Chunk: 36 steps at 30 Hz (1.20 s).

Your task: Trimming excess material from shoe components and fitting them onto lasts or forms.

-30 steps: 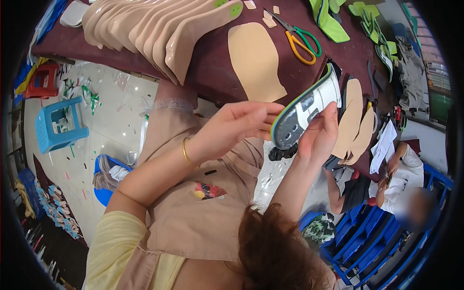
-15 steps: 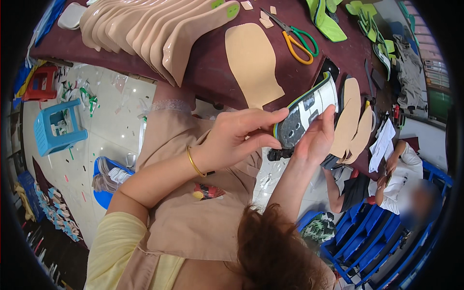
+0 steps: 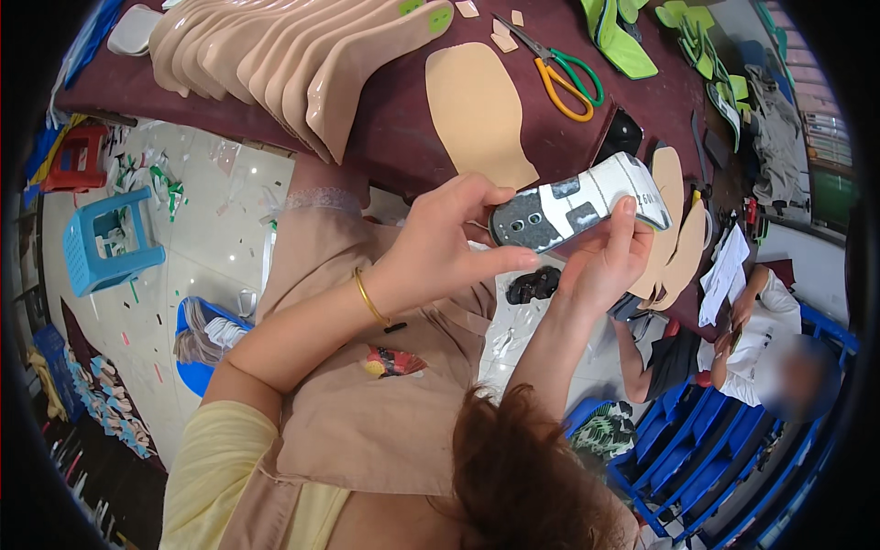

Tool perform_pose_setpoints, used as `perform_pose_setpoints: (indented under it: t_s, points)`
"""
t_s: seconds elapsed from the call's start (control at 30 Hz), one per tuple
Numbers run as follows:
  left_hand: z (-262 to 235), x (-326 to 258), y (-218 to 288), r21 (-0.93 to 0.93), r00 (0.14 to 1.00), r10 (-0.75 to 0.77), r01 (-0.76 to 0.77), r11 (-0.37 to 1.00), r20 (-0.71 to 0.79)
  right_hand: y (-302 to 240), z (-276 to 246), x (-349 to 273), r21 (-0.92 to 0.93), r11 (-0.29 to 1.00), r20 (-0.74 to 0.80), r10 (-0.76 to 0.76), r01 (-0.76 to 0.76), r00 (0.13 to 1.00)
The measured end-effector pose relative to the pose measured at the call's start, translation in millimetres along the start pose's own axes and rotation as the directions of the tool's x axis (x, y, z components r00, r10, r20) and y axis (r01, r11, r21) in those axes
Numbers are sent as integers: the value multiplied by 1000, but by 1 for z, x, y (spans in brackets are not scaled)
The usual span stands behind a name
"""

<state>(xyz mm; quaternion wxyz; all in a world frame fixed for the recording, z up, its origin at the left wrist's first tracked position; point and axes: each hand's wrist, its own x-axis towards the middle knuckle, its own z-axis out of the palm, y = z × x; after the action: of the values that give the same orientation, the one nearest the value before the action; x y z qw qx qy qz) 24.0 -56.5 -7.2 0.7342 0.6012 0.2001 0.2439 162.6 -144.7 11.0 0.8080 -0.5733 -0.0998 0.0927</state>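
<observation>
1. Grey-and-white patches cover the curved insole piece (image 3: 576, 203) you hold up in front of your chest, clear of the maroon table (image 3: 394, 137); raised like that, both its face and its edges are open to your eyes.
2. Your left hand (image 3: 438, 252) pinches the heel end between thumb and fingers, with the index finger stretched along the lower edge, which seems to steady the piece.
3. Your right hand (image 3: 607, 261) grips from below, fingertips pressed up on the toe half, so the piece is braced at both ends and cannot flex.
4. Tan foam insoles (image 3: 275, 60) lie fanned in an overlapping row at the table's far left, each one easy to lift off.
5. Scissors (image 3: 559, 69) with green and yellow handles rest near a flat tan cut-out (image 3: 477, 115), both within reach.
</observation>
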Motion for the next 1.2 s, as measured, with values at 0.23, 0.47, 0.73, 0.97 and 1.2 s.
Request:
perform_pose_setpoints:
  t_s: [0.23,0.47,0.73,0.97,1.2]
  points:
    - [-18,6,5,-173,943,-304,324,930,134,0,-2,-4,-126,989,42,-72,77,997]
    - [-28,3,4,36,893,-416,417,908,170,8,-10,-1,-166,985,71,-31,43,997]
    - [-29,0,-2,294,992,35,2,956,-121,8,-18,3,-198,979,128,-18,43,992]
    - [-54,39,-1,936,963,270,-75,344,-23,-18,-27,1,173,980,336,37,-100,941]
    - [-49,115,-53,924,862,340,319,211,-375,-31,-22,-15,515,791,301,193,-329,934]
